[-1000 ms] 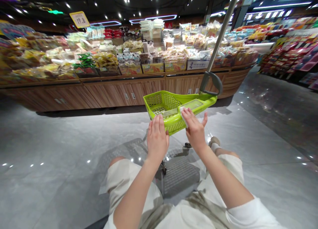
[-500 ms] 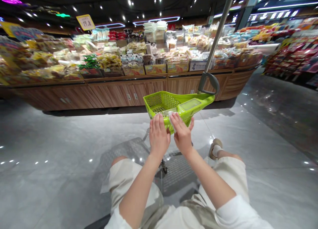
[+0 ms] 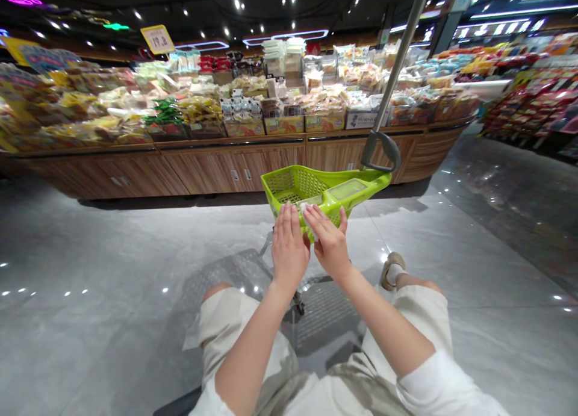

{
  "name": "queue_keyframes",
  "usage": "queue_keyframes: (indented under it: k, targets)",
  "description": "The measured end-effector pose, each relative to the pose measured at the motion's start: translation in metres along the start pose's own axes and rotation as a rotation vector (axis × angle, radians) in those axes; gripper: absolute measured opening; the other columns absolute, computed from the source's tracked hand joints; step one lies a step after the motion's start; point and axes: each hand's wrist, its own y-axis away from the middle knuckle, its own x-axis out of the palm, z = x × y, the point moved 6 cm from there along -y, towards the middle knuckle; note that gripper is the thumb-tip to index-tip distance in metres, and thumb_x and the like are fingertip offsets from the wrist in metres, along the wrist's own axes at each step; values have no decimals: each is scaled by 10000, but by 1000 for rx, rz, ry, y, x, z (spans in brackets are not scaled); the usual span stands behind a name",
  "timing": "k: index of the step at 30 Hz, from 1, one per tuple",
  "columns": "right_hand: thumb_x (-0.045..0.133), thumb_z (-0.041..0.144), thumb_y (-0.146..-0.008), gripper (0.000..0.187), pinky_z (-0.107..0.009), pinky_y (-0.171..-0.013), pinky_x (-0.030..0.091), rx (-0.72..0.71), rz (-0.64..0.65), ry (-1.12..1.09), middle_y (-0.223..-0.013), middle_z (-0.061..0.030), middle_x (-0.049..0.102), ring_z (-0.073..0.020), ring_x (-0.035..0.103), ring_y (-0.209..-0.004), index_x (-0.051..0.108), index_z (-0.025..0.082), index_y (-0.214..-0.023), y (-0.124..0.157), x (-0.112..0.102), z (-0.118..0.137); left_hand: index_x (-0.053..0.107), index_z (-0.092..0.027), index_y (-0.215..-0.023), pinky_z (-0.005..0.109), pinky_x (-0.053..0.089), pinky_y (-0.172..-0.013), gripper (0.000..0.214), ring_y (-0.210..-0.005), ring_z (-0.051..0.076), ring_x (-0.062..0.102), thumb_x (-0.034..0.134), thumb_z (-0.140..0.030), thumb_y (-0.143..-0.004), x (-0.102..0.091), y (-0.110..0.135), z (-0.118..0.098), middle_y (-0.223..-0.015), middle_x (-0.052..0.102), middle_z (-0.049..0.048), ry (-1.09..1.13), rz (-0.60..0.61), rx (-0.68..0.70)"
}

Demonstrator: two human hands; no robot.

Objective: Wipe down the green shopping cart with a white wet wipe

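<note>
A bright green shopping cart [image 3: 356, 190] with a perforated basket stands in front of me. My left hand [image 3: 289, 247] lies over the cart's near edge, fingers together and stretched over the top, thumb tucked at the side. Close beside it, my right hand [image 3: 332, 241] presses a small white wipe [image 3: 303, 208] against the same edge, its thumb raised. Most of the wipe is hidden under the fingers. A clear panel [image 3: 347, 189] is set in the green top just beyond my right hand.
A dark grey loop handle [image 3: 382, 151] and a slanting metal pole [image 3: 401, 61] rise at the cart's right end. Behind runs a wooden display counter [image 3: 203, 172] piled with packaged food. A caster wheel [image 3: 298, 304] shows below, between my legs, on the shiny grey floor [image 3: 112, 253].
My right hand has slid slightly left along the edge with the wipe, closer to the left hand. The left hand stays nearly in place.
</note>
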Motion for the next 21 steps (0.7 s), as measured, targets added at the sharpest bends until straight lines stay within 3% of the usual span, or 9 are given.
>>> queue_keyframes:
  k: [3, 6, 8, 13, 16, 19, 21]
  targets:
    - [356, 12, -791, 755, -526, -1228, -64, -29, 3, 21, -1452, -28, 554, -183, 491, -1367, 401, 286, -1493, 1, -9, -16, 144, -86, -1555, 481, 279, -1218, 785, -1521, 270, 210, 518, -128, -866, -7, 1, -1, -1615, 282, 198, -56, 79, 19]
    - [360, -1, -751, 793, -574, -1204, -95, 90, -72, 69, -1443, -29, 564, -203, 490, -1369, 408, 294, -1486, 1, -19, -38, 145, -84, -1560, 463, 252, -1227, 769, -1529, 256, 179, 505, -163, -885, -12, 4, -6, -1640, 227, 170, -105, 147, 80]
    - [362, -1, -748, 802, -577, -1203, -88, 138, -92, 70, -1460, -39, 546, -207, 479, -1378, 394, 288, -1496, 3, -17, -33, 140, -82, -1563, 445, 242, -1232, 771, -1534, 245, 154, 496, -164, -884, -11, 7, -9, -1646, 214, 154, -121, 175, 110]
    - [362, 35, -836, 718, -461, -1237, 91, -56, 13, -20, -1510, -64, 483, -166, 421, -1418, 339, 227, -1528, 8, -1, 4, 118, -42, -1560, 436, 208, -1243, 831, -1540, 241, 106, 518, -117, -835, -3, 13, -9, -1644, 196, 182, -161, 168, 68]
    - [362, 36, -849, 701, -457, -1236, 94, -122, 20, 12, -1490, -39, 511, -161, 440, -1404, 366, 256, -1514, 4, -7, -11, 94, -47, -1565, 428, 203, -1246, 845, -1542, 234, 91, 519, -122, -838, 1, 13, -10, -1652, 168, 173, -169, 157, 60]
    - [373, 20, -802, 745, -507, -1232, 59, -2, -53, 92, -1466, -24, 541, -186, 465, -1388, 395, 281, -1499, 0, -16, -36, 55, -55, -1569, 426, 206, -1246, 877, -1543, 228, 89, 530, -134, -836, 3, 13, -11, -1658, 145, 161, -163, 147, 47]
    - [367, 19, -789, 758, -522, -1230, 57, 74, -85, 109, -1474, -36, 532, -193, 463, -1390, 389, 270, -1503, 1, -15, -36, 29, -62, -1572, 431, 213, -1244, 901, -1542, 230, 95, 537, -138, -832, 3, 13, -12, -1658, 143, 161, -156, 137, 35]
